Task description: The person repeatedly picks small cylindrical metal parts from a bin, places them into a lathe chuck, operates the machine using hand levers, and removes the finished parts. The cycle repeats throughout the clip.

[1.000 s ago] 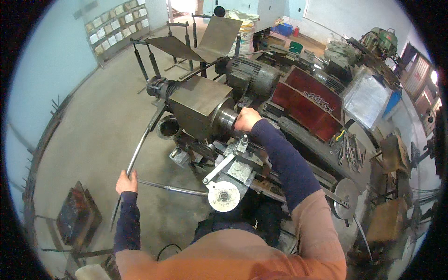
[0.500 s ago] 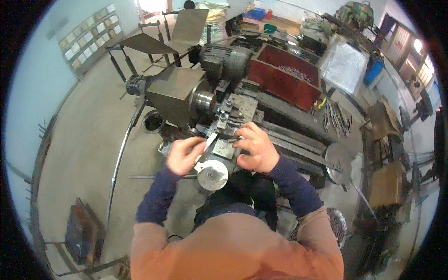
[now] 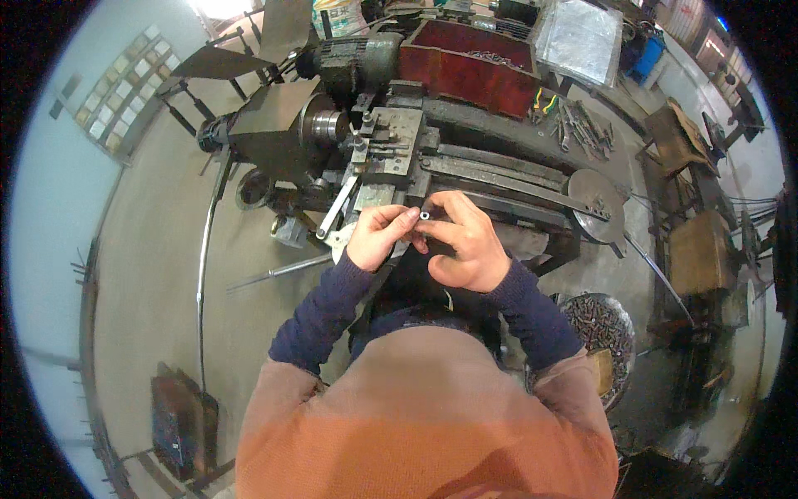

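My left hand (image 3: 378, 235) and my right hand (image 3: 461, 241) meet in front of my chest, fingertips together. Between them they pinch a small silvery metal piece with a hole (image 3: 424, 215). Both hands hover over the near edge of a metal lathe (image 3: 391, 141); its carriage with a long lever handle (image 3: 337, 208) lies just beyond my left hand. The lathe's chuck (image 3: 326, 126) sits further back to the left. Part of the small piece is hidden by my fingers.
A red tray (image 3: 474, 79) of metal bits stands behind the lathe, with pliers and tools (image 3: 573, 125) to its right. A round handwheel (image 3: 597, 197) sits at the right. A bucket of small metal parts (image 3: 600, 331) stands by my right elbow. A long thin rod (image 3: 202, 258) leans left.
My left hand left the long rod at the left and came in to meet my right hand, which drew back from the chuck. Both now pinch the small metal piece. The view tilted downward.
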The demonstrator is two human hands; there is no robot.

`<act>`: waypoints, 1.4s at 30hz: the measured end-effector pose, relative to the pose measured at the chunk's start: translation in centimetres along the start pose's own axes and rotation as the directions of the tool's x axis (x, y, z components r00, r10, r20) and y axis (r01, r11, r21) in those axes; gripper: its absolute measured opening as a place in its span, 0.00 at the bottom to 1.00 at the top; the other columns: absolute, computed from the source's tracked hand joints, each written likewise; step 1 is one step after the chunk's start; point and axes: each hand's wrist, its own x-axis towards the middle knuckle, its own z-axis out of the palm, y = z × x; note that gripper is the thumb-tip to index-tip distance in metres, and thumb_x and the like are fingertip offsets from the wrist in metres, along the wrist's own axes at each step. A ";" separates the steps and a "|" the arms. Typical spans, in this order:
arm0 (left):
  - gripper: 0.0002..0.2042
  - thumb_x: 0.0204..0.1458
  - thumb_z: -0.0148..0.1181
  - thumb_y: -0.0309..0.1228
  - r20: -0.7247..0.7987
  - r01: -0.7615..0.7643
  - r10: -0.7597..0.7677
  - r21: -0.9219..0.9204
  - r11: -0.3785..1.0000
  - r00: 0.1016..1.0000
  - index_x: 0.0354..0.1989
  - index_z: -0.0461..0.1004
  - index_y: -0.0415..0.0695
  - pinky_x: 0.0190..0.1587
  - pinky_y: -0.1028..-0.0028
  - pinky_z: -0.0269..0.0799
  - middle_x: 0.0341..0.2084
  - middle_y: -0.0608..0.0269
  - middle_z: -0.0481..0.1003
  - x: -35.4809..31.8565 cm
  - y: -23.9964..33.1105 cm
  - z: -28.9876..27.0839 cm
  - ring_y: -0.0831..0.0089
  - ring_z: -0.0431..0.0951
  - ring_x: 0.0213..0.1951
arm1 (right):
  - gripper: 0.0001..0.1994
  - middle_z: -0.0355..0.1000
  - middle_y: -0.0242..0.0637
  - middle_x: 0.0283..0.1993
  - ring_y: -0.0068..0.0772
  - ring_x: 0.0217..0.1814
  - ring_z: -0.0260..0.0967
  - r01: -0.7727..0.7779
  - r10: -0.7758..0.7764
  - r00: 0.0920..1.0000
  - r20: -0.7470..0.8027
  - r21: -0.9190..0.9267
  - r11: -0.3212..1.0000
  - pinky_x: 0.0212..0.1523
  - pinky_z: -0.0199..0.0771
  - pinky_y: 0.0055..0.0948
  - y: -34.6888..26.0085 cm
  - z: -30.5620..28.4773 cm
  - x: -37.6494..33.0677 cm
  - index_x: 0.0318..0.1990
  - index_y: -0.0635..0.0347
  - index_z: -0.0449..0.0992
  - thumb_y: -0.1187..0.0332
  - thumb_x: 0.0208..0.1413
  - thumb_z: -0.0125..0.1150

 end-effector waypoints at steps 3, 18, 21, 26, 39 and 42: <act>0.15 0.56 0.49 0.35 0.008 0.032 -0.032 -0.054 0.998 0.999 0.31 0.72 0.33 0.32 0.75 0.70 0.23 0.58 0.74 -0.9 -0.1 0.3 0.72 0.75 0.26 | 0.17 0.63 0.47 0.38 0.48 0.37 0.62 0.010 -0.008 0.999 -0.045 0.047 0.999 0.37 0.66 0.37 -0.5 0.4 -0.8 0.31 0.64 0.72 0.74 0.24 0.55; 0.12 0.53 0.53 0.34 0.028 0.097 -0.092 -0.271 0.958 0.995 0.31 0.72 0.34 0.30 0.76 0.72 0.22 0.60 0.74 -1.9 -1.7 0.7 0.73 0.75 0.24 | 0.20 0.64 0.47 0.45 0.35 0.37 0.69 -0.076 0.130 0.983 -0.128 0.362 0.929 0.36 0.70 0.25 0.2 2.8 -3.6 0.36 0.69 0.73 0.75 0.29 0.50; 0.12 0.53 0.54 0.34 0.026 0.082 -0.078 -0.280 0.956 0.997 0.31 0.72 0.34 0.30 0.76 0.71 0.21 0.60 0.73 -2.0 -2.2 0.4 0.73 0.75 0.24 | 0.20 0.66 0.47 0.46 0.39 0.39 0.68 -0.134 0.220 0.969 -0.117 0.499 0.856 0.39 0.69 0.29 0.3 3.7 -4.1 0.37 0.68 0.74 0.74 0.29 0.51; 0.13 0.53 0.51 0.32 0.017 0.062 -0.060 -0.164 0.984 0.998 0.34 0.72 0.32 0.28 0.76 0.71 0.24 0.56 0.74 -2.2 -2.6 0.2 0.70 0.75 0.24 | 0.21 0.71 0.44 0.44 0.45 0.43 0.66 -0.060 0.111 0.984 -0.140 0.325 0.944 0.47 0.65 0.34 1.3 4.6 -4.3 0.35 0.66 0.75 0.72 0.25 0.52; 0.15 0.52 0.54 0.37 -0.056 0.051 -0.049 0.047 0.998 0.997 0.30 0.74 0.33 0.25 0.79 0.68 0.19 0.61 0.74 -1.6 -1.8 -0.4 0.77 0.73 0.21 | 0.20 0.72 0.45 0.42 0.45 0.41 0.67 -0.119 0.156 0.980 -0.123 0.267 0.956 0.45 0.66 0.35 1.8 4.6 -3.7 0.33 0.65 0.76 0.72 0.24 0.51; 0.15 0.52 0.55 0.37 -0.084 0.084 -0.071 0.163 0.983 0.994 0.27 0.75 0.34 0.24 0.79 0.67 0.17 0.62 0.73 -1.3 -1.4 -0.5 0.78 0.73 0.20 | 0.20 0.70 0.47 0.43 0.47 0.41 0.67 -0.173 0.189 0.978 -0.085 0.161 0.972 0.44 0.67 0.36 1.1 4.2 -3.3 0.33 0.66 0.75 0.72 0.24 0.52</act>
